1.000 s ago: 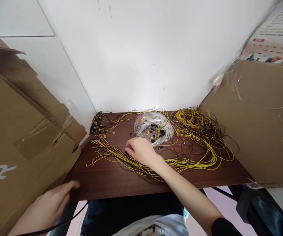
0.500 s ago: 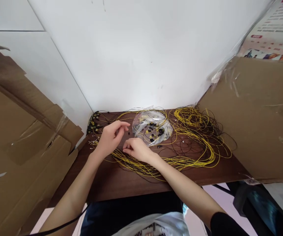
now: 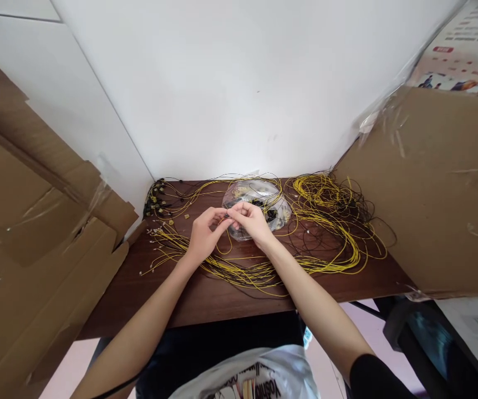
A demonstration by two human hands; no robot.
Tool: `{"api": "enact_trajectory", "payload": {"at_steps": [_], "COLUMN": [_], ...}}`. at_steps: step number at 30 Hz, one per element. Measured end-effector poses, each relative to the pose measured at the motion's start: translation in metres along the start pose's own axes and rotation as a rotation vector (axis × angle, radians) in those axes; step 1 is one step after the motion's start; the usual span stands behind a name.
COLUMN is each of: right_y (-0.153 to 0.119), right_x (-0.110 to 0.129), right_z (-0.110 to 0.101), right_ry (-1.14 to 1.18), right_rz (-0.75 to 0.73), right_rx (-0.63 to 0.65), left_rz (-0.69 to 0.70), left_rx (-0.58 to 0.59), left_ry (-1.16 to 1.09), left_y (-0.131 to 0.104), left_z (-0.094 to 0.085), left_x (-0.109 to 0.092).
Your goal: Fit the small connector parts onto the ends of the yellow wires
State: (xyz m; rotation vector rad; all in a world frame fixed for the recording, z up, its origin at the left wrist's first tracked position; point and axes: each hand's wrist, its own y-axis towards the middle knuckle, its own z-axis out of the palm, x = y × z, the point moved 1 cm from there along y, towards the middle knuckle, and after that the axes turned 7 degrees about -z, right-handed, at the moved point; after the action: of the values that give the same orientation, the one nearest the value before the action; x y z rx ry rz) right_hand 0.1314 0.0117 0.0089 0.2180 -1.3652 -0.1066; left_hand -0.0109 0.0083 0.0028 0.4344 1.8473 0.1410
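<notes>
My left hand [image 3: 208,233] and my right hand [image 3: 252,223] meet fingertip to fingertip over the tabletop. Both are closed in a pinch on a small black piece [image 3: 227,215], mostly covered by the fingers. A thin yellow wire [image 3: 219,250] loops down just below them. Behind my right hand lies a clear plastic bag [image 3: 283,213] with small black and yellow parts on it, partly hidden. Beneath my wrists stretches a long bundle of yellow and black wires [image 3: 247,280], its ends fanned out at the left.
Wires with black and yellow connectors [image 3: 156,200] are heaped at the back left. Tangled yellow wires [image 3: 318,191] lie at the back right. Cardboard [image 3: 35,233] stands on the left, another sheet [image 3: 438,194] on the right. A white wall [image 3: 222,94] closes off the back.
My hands have come together: the left moved right and closed its fingers, the right moved up and rightward. A small black piece now shows between them. The view has shifted slightly.
</notes>
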Motion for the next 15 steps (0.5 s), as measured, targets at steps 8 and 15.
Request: {"api": "enact_trajectory", "payload": {"at_steps": [8, 15], "right_y": [0.002, 0.011], "right_x": [0.005, 0.007], "right_z": [-0.005, -0.049], "right_ry": [0.012, -0.685], "right_rz": [-0.044, -0.245], "right_rx": [0.117, -0.183], "left_rz": [-0.08, -0.25], "left_rx": [-0.007, -0.104], "left_ry": [-0.08, -0.259], "left_y": [-0.001, 0.0], "left_z": [0.0, -0.001], "left_x": [0.008, 0.007]}}
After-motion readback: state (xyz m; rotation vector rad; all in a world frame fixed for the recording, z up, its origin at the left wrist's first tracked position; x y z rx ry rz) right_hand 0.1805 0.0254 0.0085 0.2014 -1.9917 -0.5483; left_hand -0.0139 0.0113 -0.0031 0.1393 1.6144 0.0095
